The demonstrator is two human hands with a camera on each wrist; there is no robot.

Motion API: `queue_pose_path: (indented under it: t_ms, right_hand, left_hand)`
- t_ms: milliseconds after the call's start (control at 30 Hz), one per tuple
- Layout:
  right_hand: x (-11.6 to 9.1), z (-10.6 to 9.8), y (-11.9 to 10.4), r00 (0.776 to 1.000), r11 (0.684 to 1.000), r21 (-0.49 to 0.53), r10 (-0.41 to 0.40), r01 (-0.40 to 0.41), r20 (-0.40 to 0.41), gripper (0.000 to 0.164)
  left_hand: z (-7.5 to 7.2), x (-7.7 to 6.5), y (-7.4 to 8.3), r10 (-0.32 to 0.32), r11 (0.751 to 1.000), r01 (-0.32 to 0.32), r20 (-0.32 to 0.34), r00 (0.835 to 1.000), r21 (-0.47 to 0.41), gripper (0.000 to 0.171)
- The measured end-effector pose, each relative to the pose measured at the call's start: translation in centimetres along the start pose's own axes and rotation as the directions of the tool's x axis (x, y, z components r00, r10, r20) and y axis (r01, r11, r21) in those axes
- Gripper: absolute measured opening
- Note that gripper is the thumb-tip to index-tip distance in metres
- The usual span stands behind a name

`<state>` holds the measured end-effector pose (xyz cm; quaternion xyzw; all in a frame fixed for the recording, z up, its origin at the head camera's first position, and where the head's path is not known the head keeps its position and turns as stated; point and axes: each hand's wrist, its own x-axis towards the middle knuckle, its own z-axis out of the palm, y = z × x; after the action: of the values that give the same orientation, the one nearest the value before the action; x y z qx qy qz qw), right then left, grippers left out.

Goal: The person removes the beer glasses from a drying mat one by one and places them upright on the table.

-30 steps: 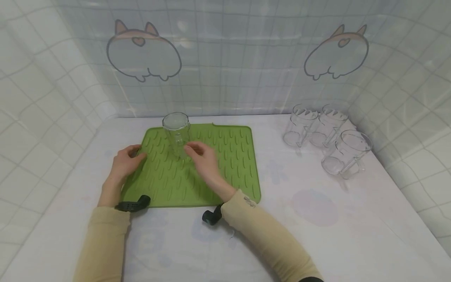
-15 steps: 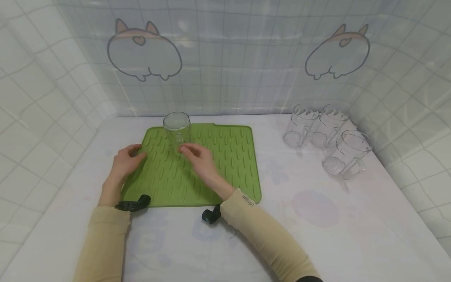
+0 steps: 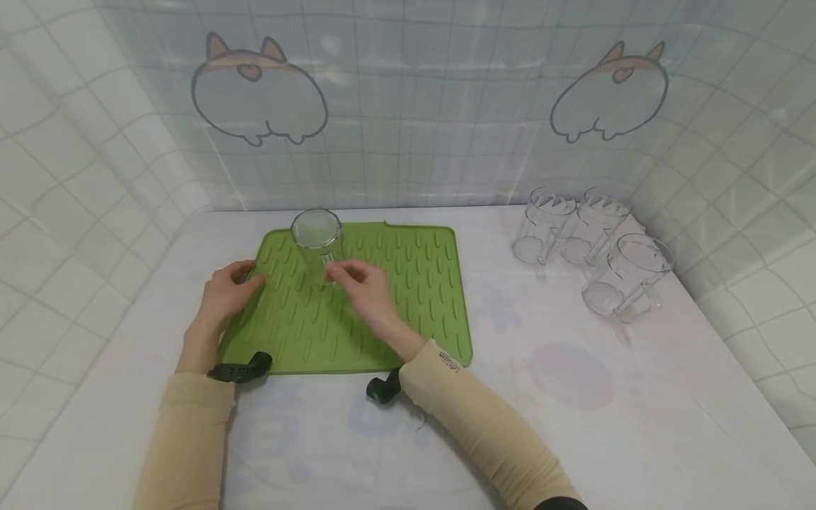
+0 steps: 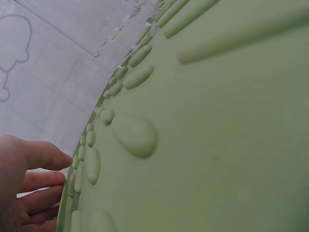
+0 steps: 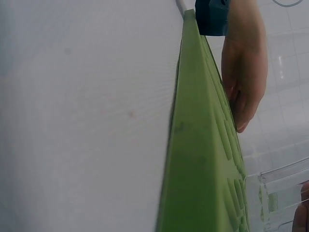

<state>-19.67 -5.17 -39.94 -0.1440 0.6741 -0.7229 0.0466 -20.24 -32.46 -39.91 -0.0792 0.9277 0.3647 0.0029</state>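
Note:
A clear glass mug (image 3: 316,237) stands toward the back left of the green ridged mat (image 3: 408,304), its handle turned to the front. My right hand (image 3: 366,290) pinches that handle between thumb and fingertips. In the right wrist view, only part of the glass mug (image 5: 277,198) and some fingers (image 5: 301,215) show at the lower right edge. My left hand (image 3: 226,290) rests at the mat's left edge, thumb apart from the fingers. Up close in the left wrist view, the left hand's thumb (image 4: 48,154) touches the raised rim of the mat (image 4: 193,145).
Three more clear glass mugs stand upright at the right: one at the back (image 3: 542,227), another beside it (image 3: 593,227), and a third nearer the front (image 3: 627,276). White cloth (image 3: 542,375) covers the table, and tile-patterned sheeting (image 3: 433,127) rises behind and at both sides.
My right hand has shifted slightly left onto the mug's handle. The mug's rim has dropped a little toward me, and its handle has swung to the front. My left hand stays put.

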Motion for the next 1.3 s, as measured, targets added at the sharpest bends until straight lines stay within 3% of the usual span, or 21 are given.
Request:
queue_pose_path:
  t_ms: [533, 867, 1300]
  right_hand:
    - [-0.2, -0.1, -0.1, 0.999, 1.0, 0.008, 0.01, -0.01, 0.037, 0.028]
    - [-0.6, 0.0, -0.4, 0.999, 0.999, 0.042, -0.031, 0.031, 0.008, 0.026]
    - [-1.4, -0.1, -1.1, 1.0, 0.998, 0.052, -0.023, 0.023, -0.001, 0.021]
  left_hand:
    - [0.3, 0.0, -0.4, -0.004, 1.0, 0.004, -0.014, 1.0, -0.011, 0.064]
    - [0.3, -0.1, -0.2, -0.001, 1.0, 0.001, -0.012, 1.0, -0.001, 0.064]
    - [0.2, -0.1, -0.2, -0.004, 1.0, 0.004, -0.008, 1.0, 0.005, 0.065]
